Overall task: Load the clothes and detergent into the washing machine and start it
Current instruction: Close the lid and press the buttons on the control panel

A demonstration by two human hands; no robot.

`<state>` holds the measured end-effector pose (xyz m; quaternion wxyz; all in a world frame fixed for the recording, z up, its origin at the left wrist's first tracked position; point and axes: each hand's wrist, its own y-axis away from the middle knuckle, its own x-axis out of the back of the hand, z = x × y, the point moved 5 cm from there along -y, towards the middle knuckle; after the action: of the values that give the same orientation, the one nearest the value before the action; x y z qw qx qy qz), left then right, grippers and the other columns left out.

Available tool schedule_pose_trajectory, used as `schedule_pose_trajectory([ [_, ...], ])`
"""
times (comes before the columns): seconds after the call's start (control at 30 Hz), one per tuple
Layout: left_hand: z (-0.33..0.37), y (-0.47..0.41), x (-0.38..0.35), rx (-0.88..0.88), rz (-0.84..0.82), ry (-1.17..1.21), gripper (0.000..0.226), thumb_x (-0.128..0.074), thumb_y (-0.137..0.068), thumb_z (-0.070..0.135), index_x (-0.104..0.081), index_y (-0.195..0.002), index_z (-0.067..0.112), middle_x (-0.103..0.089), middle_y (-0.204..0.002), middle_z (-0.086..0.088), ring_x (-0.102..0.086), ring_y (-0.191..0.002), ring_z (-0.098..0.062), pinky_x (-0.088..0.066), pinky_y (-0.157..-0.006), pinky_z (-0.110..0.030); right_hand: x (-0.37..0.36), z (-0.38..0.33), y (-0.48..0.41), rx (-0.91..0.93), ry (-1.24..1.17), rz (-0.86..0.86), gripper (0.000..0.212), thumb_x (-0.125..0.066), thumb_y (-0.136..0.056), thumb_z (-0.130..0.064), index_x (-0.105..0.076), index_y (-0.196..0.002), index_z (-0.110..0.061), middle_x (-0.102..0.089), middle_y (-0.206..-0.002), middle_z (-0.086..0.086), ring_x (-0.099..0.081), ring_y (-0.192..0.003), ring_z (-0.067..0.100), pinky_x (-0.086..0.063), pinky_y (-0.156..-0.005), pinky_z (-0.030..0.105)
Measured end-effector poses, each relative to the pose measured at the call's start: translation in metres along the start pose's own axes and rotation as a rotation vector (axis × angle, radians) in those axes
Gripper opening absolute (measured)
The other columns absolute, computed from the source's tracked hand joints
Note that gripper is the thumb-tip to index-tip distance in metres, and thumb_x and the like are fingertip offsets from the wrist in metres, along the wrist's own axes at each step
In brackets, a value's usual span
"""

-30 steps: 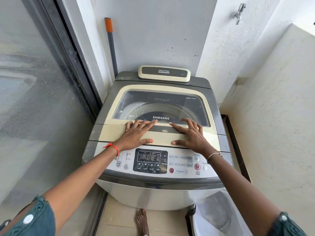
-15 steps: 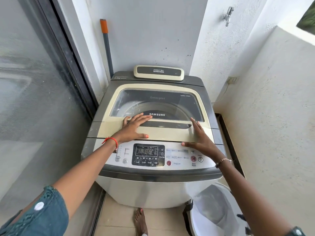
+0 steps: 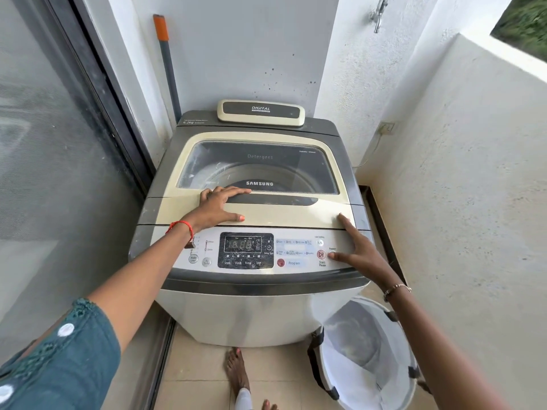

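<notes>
A top-loading washing machine (image 3: 254, 309) stands in front of me with its cream glass lid (image 3: 290, 213) closed. My left hand (image 3: 217, 207) lies flat on the lid's front, fingers spread across the dark handle recess. My right hand (image 3: 359, 250) hovers over the right end of the control panel (image 3: 251, 251), fingers apart, its thumb tip touching the power button beside the red start/pause button (image 3: 321, 254). The display shows digits. No clothes or detergent are visible; the drum behind the glass is dim.
A white laundry basket (image 3: 370, 350) stands on the floor at the lower right, looking empty. A glass sliding door (image 3: 59, 173) is on the left and a white wall (image 3: 458, 187) on the right. A broom handle (image 3: 167, 63) leans in the back corner. My bare foot (image 3: 236, 371) is below.
My right hand left the lid and moved right and down to the panel's power button. My left hand stayed on the lid. The view shifted slightly.
</notes>
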<state>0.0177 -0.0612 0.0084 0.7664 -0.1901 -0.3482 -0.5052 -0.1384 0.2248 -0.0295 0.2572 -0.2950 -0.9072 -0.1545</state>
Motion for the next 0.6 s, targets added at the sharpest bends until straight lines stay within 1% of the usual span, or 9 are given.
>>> schedule_pose_trajectory([
  [0.07, 0.001, 0.0012, 0.0004, 0.01, 0.005, 0.002, 0.06, -0.075, -0.076, 0.022, -0.044, -0.123, 0.046, -0.042, -0.123, 0.013, -0.031, -0.126, -0.02, -0.005, -0.091, -0.018, -0.0004, -0.0005, -0.0004, -0.004, -0.008, 0.007, 0.09, -0.075, -0.075, -0.017, -0.021, -0.146, -0.027, -0.02, -0.153, -0.008, -0.019, -0.139, 0.005, -0.016, -0.115, 0.027],
  [0.17, 0.0033, 0.0029, 0.0006, 0.015, 0.008, 0.006, 0.061, -0.075, -0.077, 0.021, -0.047, -0.128, 0.039, -0.041, -0.121, 0.011, -0.032, -0.125, -0.021, -0.006, -0.09, -0.017, -0.0006, -0.0015, -0.0013, -0.004, -0.03, 0.004, 0.088, -0.074, -0.076, -0.014, -0.022, -0.146, -0.027, -0.018, -0.154, -0.004, -0.015, -0.141, 0.007, -0.012, -0.111, 0.021],
  [0.27, 0.0055, 0.0038, 0.0019, 0.006, 0.017, 0.001, 0.061, -0.075, -0.077, 0.02, -0.047, -0.13, 0.036, -0.041, -0.121, 0.011, -0.032, -0.126, -0.021, -0.006, -0.089, -0.016, -0.0007, -0.0002, -0.0035, -0.008, -0.062, -0.004, 0.087, -0.073, -0.076, -0.01, -0.023, -0.145, -0.027, -0.018, -0.155, -0.003, -0.012, -0.142, 0.008, -0.012, -0.111, 0.021],
  [0.33, 0.0056, 0.0038, 0.0015, 0.003, 0.023, -0.002, 0.062, -0.074, -0.077, 0.019, -0.048, -0.131, 0.033, -0.038, -0.117, 0.012, -0.033, -0.126, -0.021, -0.006, -0.086, -0.014, -0.0015, 0.0007, -0.0044, -0.019, -0.084, 0.004, 0.089, -0.074, -0.075, -0.007, -0.023, -0.145, -0.027, -0.018, -0.155, -0.004, -0.014, -0.142, 0.008, -0.013, -0.112, 0.023],
  [0.4, 0.0047, 0.0033, 0.0006, 0.007, 0.032, 0.006, 0.061, -0.075, -0.077, 0.019, -0.049, -0.13, 0.035, -0.038, -0.114, 0.017, -0.033, -0.124, -0.018, -0.005, -0.084, -0.011, -0.0013, 0.0013, -0.0061, -0.037, -0.118, 0.042, 0.094, -0.075, -0.072, -0.003, -0.021, -0.145, -0.028, -0.017, -0.154, -0.006, -0.016, -0.141, 0.01, -0.016, -0.114, 0.027],
  [0.47, 0.0024, 0.0021, 0.0001, 0.015, 0.038, 0.025, 0.06, -0.075, -0.077, 0.019, -0.049, -0.126, 0.04, -0.037, -0.106, 0.026, -0.031, -0.119, -0.015, -0.004, -0.086, -0.012, -0.001, -0.0005, -0.0081, -0.044, -0.15, 0.075, 0.101, -0.077, -0.067, 0.001, -0.019, -0.145, -0.031, -0.014, -0.155, -0.006, -0.014, -0.141, 0.008, -0.016, -0.114, 0.026],
  [0.5, 0.0, 0.0011, -0.0002, 0.025, 0.039, 0.038, 0.059, -0.075, -0.076, 0.019, -0.048, -0.123, 0.043, -0.036, -0.105, 0.028, -0.03, -0.117, -0.014, -0.004, -0.089, -0.013, -0.0012, -0.0015, -0.0089, -0.041, -0.158, 0.077, 0.105, -0.078, -0.066, 0.001, -0.018, -0.145, -0.033, -0.011, -0.156, -0.005, -0.012, -0.141, 0.008, -0.015, -0.114, 0.026],
  [0.53, -0.0023, -0.0001, -0.0008, 0.033, 0.035, 0.043, 0.059, -0.075, -0.076, 0.019, -0.047, -0.121, 0.045, -0.038, -0.106, 0.024, -0.029, -0.117, -0.014, -0.003, -0.089, -0.013, -0.0013, -0.001, -0.0095, -0.043, -0.167, 0.071, 0.107, -0.078, -0.065, 0.001, -0.017, -0.145, -0.033, -0.008, -0.156, -0.004, -0.01, -0.142, 0.008, -0.013, -0.114, 0.025],
  [0.6, -0.0041, -0.0007, -0.0016, 0.04, 0.031, 0.039, 0.059, -0.076, -0.075, 0.022, -0.047, -0.12, 0.048, -0.041, -0.115, 0.012, -0.03, -0.121, -0.018, -0.004, -0.085, -0.01, -0.0001, 0.0001, -0.0084, -0.043, -0.178, 0.065, 0.108, -0.079, -0.064, 0.0, -0.016, -0.145, -0.033, -0.006, -0.157, -0.004, -0.008, -0.142, 0.006, -0.011, -0.113, 0.023],
])
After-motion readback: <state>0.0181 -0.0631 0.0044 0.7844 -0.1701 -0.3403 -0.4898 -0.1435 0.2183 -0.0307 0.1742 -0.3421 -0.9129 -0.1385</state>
